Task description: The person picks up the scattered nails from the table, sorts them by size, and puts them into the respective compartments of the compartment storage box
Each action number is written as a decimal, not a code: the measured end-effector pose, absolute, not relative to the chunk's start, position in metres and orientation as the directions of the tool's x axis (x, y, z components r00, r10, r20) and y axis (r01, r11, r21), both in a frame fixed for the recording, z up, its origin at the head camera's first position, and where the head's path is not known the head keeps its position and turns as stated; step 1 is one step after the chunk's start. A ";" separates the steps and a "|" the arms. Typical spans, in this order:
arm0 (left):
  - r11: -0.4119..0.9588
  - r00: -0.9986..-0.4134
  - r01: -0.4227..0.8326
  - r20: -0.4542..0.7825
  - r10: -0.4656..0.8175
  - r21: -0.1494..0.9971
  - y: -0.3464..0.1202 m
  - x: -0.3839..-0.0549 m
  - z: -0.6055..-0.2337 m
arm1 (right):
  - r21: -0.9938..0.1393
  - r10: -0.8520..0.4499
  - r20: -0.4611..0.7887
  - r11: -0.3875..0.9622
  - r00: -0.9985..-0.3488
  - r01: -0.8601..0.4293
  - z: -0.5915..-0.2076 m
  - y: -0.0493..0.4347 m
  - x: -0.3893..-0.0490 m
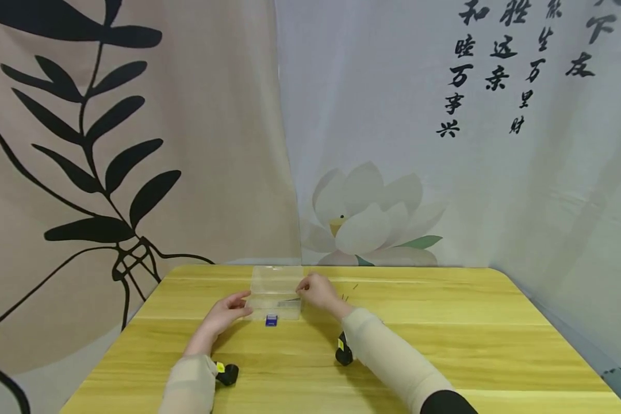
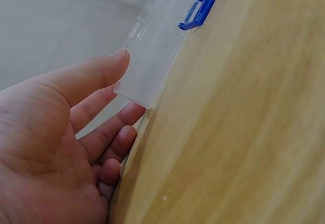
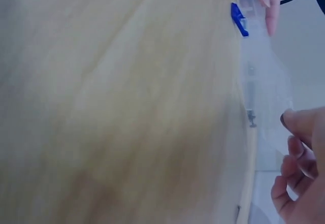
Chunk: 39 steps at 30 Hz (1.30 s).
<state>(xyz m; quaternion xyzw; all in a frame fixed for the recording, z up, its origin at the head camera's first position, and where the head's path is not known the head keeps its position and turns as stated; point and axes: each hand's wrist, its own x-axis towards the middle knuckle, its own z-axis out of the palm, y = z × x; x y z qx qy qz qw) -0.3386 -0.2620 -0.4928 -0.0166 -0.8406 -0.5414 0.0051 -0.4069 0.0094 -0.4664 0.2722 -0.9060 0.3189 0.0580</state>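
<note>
A clear plastic box [image 1: 260,314] with a blue latch [image 1: 271,321] lies on the table, its transparent lid [image 1: 275,280] raised at the back. My left hand [image 1: 227,313] holds the box's left end; in the left wrist view the thumb [image 2: 119,66] is at its upper edge, fingers behind and below. Over the right end, my right hand [image 1: 318,290] has thumb and forefinger together. A small dark piece shows at those fingertips in the right wrist view, too blurred to name. Thin metal pieces [image 3: 251,117] lie in the box's right part.
Several thin dark pieces [image 1: 344,298] lie on the wooden table [image 1: 445,333] right of the box, behind the right forearm. A black wrist camera [image 1: 344,351] hangs at the right wrist, another [image 1: 227,374] at the left. A printed curtain [image 1: 227,144] stands behind the table's far edge.
</note>
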 end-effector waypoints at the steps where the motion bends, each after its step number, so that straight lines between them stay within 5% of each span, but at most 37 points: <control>1: 0.416 -0.999 0.033 0.026 0.022 0.909 -0.262 -0.339 -0.493 | -0.554 -0.460 0.281 0.639 -0.842 -0.534 -0.464 0.013 -0.406; 20: 0.438 -0.998 0.038 0.015 0.056 0.898 -0.260 -0.334 -0.490 | -0.549 -0.564 0.280 0.570 -0.777 -0.611 -0.443 0.123 -0.391; 39: 0.446 -0.997 0.039 0.006 0.075 0.894 -0.259 -0.335 -0.487 | -0.707 -0.504 0.132 0.556 -0.854 -0.437 -0.471 0.174 -0.393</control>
